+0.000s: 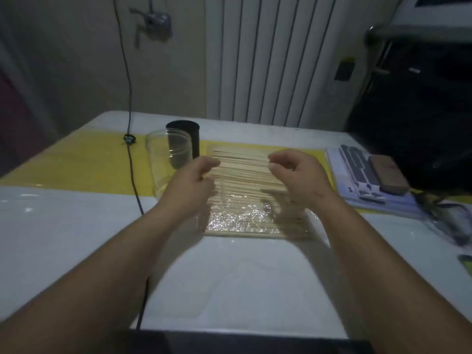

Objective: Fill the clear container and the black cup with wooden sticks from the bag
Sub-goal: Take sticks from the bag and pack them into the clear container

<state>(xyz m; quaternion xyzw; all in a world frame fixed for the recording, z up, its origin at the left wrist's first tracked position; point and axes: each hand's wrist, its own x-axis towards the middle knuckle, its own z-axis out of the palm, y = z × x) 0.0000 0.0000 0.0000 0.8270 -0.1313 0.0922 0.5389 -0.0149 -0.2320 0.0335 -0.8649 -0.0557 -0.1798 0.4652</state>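
Note:
A flat clear plastic bag of wooden sticks [245, 198] lies on the table in front of me. Both hands hover just above it. My left hand [196, 180] is over the bag's left edge with fingers loosely curled and nothing in them. Over the right part of the bag, my right hand [296, 172] also has curled fingers and holds nothing that I can see. The clear container [163, 159] stands left of the bag, close to my left hand. Right behind it stands the black cup [187, 135]. Both look empty.
A black cable [132, 162] runs down the table left of the container. A stack of booklets with a brown block [370, 180] lies at the right. A yellow strip [76, 164] crosses the white table [63, 238]. A radiator stands behind.

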